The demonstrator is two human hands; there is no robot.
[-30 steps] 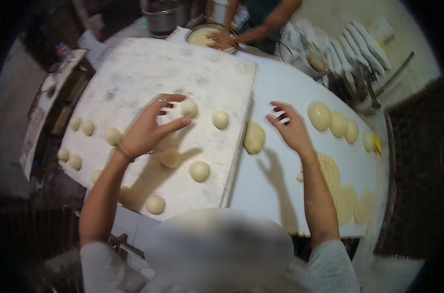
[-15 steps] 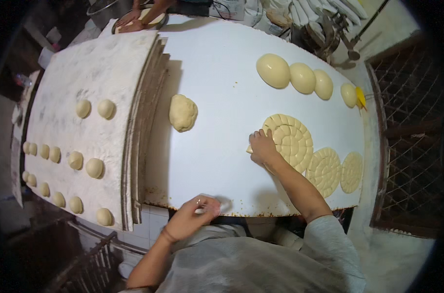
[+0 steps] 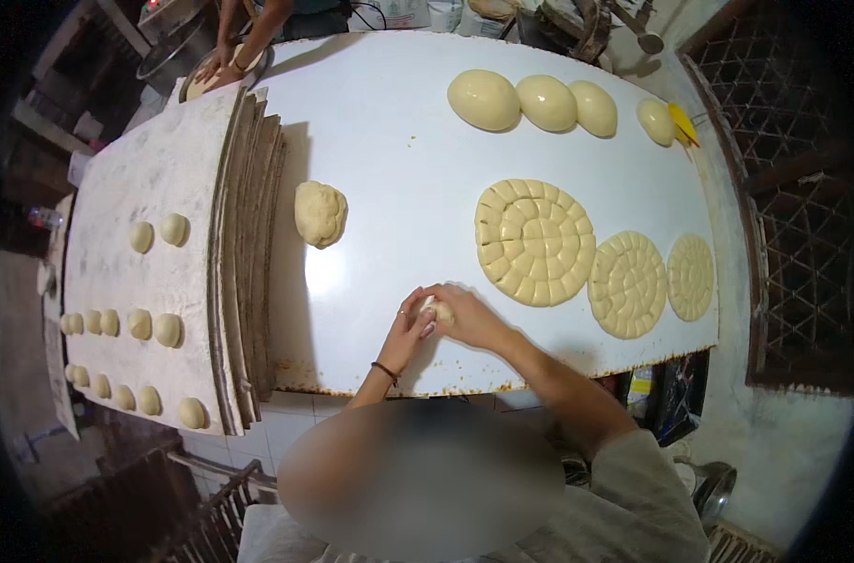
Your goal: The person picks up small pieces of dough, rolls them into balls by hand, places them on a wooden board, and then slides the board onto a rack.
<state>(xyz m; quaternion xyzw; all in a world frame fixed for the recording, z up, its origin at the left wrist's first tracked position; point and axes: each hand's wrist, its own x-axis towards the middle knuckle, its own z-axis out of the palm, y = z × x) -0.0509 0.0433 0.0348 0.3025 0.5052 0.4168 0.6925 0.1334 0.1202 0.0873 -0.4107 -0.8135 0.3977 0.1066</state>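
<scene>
Close to the near edge of the white table, my left hand (image 3: pixel 413 324) and my right hand (image 3: pixel 468 319) meet around a small piece of dough (image 3: pixel 443 312). Fingers of both hands curl over it and hide most of it. Right of my hands lies a large flat dough round (image 3: pixel 536 242), scored into rings of small pieces. Two smaller scored rounds, a middle one (image 3: pixel 628 284) and a far-right one (image 3: pixel 691 278), lie beside it. To the left, a rough lump of dough (image 3: pixel 320 214) rests on the table by itself.
Stacked boards (image 3: pixel 244 253) stand at the left, with several dough balls (image 3: pixel 168 329) on top. Three smooth dough mounds (image 3: pixel 483 99) and a smaller one (image 3: pixel 656 122) sit far right, by a yellow scraper (image 3: pixel 682 124). Another person's hands (image 3: pixel 222 70) press dough in a round pan, far left.
My right hand has left the large scored round and come down to my left hand. My left hand has moved up over the table. Both now close around the small dough piece. The view has shifted.
</scene>
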